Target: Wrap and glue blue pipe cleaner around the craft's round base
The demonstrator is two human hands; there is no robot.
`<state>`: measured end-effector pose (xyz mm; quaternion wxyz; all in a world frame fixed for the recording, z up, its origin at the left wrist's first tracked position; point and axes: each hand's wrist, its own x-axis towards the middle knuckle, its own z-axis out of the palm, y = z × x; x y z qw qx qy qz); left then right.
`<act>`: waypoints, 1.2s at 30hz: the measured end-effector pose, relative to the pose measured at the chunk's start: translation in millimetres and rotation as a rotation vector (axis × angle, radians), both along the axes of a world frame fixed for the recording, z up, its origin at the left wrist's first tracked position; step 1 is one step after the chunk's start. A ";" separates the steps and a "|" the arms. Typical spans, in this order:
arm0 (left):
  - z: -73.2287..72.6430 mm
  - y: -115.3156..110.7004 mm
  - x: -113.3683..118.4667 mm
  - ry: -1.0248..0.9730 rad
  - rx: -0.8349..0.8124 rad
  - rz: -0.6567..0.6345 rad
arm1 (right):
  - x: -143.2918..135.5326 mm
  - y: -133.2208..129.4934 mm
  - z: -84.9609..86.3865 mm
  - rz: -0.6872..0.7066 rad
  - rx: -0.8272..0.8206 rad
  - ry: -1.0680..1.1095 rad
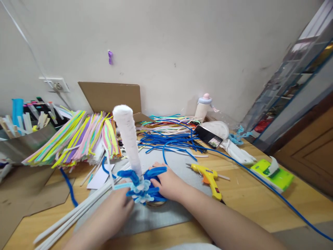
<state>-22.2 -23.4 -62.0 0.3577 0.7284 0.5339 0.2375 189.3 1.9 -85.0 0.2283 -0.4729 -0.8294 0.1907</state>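
On your wooden bench (241, 194), steady the blue fuzzy piece (142, 189) your right hand (168, 182) holds; whether your left hand (122, 199) grips it, I can't tell.

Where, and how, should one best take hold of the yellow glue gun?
Take the glue gun by its handle, probably best from the near right side: it lies with the handle slanting toward the person and the orange trigger on the handle's left. The narrow nozzle points left and away; avoid that end.
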 end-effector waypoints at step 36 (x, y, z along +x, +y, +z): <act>-5.5 41.6 26.6 -0.039 0.034 -0.186 | 140.2 -143.7 13.7 -0.551 -0.593 0.755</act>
